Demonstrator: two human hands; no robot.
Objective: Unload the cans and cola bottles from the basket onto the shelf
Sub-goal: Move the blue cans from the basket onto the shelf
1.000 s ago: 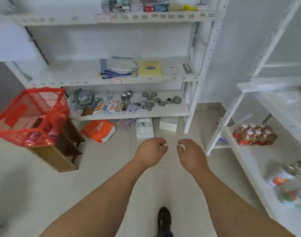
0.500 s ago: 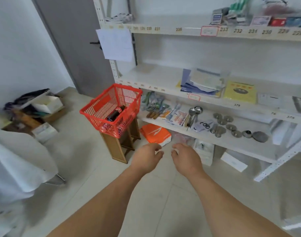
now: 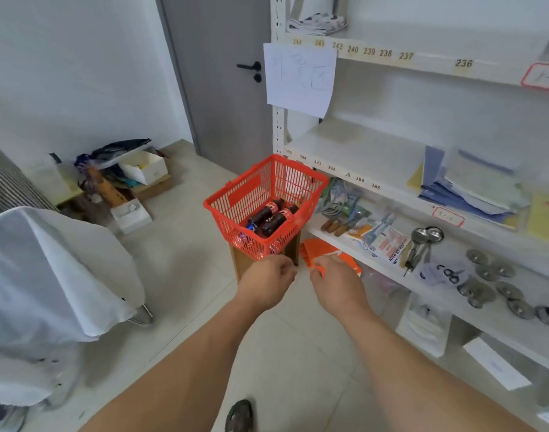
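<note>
A red plastic basket (image 3: pixel 232 203) stands on a small wooden stool (image 3: pixel 240 265) beside the white shelf unit (image 3: pixel 354 151). Two dark cola bottles (image 3: pixel 271 217) with red labels lie inside it; more items show dimly through the mesh at the bottom. My left hand (image 3: pixel 268 280) is just below the basket's near rim, fingers loosely curled, holding nothing. My right hand (image 3: pixel 337 283) is beside it, to the right, also loosely curled with nothing in it. Both hands are a short way in front of the basket and do not touch it.
An orange bag (image 3: pixel 327 254) lies on the floor under the shelf. Cutlery, packets and metal lids (image 3: pixel 488 271) fill the lower shelf. A white-draped chair (image 3: pixel 48 275) stands left, a pile of boxes (image 3: pixel 132 179) by the grey door (image 3: pixel 223 73).
My view has swung left and I have come closer: the basket moved from the left edge to the centre and grew larger. Both hands stay held out, nothing in them.
</note>
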